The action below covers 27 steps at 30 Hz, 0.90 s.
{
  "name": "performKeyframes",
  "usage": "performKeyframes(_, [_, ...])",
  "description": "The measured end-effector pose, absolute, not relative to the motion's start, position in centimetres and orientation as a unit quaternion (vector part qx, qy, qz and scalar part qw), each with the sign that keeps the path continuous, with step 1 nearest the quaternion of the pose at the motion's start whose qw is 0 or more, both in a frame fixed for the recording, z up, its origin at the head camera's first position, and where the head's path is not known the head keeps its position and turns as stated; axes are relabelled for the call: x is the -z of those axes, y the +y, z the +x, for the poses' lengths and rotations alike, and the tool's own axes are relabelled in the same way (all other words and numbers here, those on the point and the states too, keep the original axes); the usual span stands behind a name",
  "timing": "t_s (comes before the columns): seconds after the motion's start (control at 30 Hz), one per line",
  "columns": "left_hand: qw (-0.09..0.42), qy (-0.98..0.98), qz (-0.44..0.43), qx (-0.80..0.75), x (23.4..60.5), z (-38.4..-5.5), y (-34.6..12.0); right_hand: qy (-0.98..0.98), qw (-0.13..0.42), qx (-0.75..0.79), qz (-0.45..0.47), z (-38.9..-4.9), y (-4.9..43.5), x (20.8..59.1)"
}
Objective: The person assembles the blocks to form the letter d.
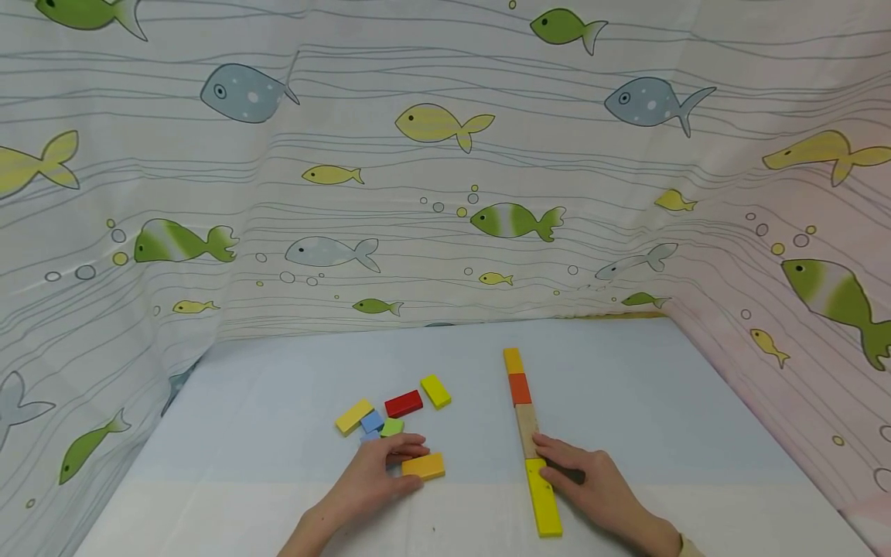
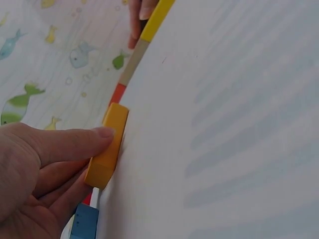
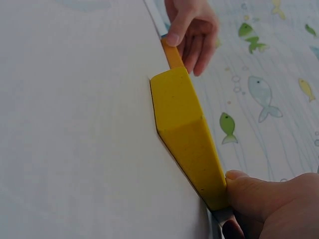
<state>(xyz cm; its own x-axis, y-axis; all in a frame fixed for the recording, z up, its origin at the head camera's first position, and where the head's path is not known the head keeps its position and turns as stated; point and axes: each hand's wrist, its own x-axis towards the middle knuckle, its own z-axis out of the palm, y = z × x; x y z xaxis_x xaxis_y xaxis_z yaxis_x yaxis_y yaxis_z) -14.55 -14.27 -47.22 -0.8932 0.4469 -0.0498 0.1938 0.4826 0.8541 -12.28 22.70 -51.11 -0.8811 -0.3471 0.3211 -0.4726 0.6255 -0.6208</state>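
Observation:
Between its thumb and fingers my left hand (image 1: 376,478) pinches an orange block (image 1: 425,467); the left wrist view shows the thumb on the block's (image 2: 110,144) face. My right hand (image 1: 604,486) lies along the right side of a straight row of blocks. Its thumb touches the yellow block (image 1: 544,501) at the near end, and its fingertips touch the plain wooden block (image 1: 527,430) beyond. Farther up, a red-orange block (image 1: 519,389) and an orange-yellow block (image 1: 513,361) continue the row end to end.
Left of the row lie a yellow block (image 1: 435,392), a red block (image 1: 404,404), a pale yellow block (image 1: 354,418), a blue block (image 1: 372,421) and a green block (image 1: 393,427). Another blue piece is partly hidden behind my left hand. A fish-print curtain (image 1: 431,224) surrounds the white table (image 1: 278,387).

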Motion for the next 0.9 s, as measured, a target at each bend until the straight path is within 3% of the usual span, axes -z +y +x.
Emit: performKeyframes(0.9, [0.128, 0.859, 0.188, -0.459, 46.84, -14.26, -13.95, -0.898, 0.087, -0.366, 0.227, -12.26, 22.71, 50.99])
